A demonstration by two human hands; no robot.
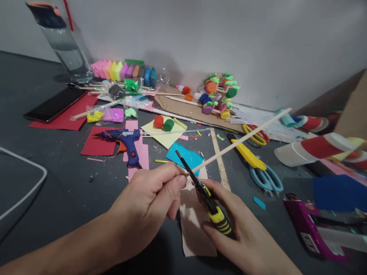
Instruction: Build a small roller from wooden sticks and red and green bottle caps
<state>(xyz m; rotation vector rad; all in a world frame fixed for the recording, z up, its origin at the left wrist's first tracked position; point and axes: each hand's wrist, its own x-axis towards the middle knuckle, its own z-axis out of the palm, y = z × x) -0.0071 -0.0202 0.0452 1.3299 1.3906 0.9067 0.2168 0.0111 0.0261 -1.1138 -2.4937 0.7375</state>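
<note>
My left hand (156,196) pinches a thin wooden stick (241,141) near its lower end, and the stick slants up to the right. In my right hand (237,221) are pliers (212,204) with black-and-yellow handles. Their dark jaws cross the stick just beside my left fingertips; whether they press on it I cannot tell. Below both hands lies a strip of pale cardboard (196,229). Behind them is a blue paper piece (183,154), and a blue glue gun (130,143) rests on pink paper to the left.
At right are a yellow utility knife (248,152), blue-handled scissors (266,177), a purple device (311,225) and paper cups (312,149). A water bottle (64,46), a phone (54,105) and a white cable (43,168) are at left. Along the wall stand coloured clay packs (123,71) and a colourful stick model (219,95).
</note>
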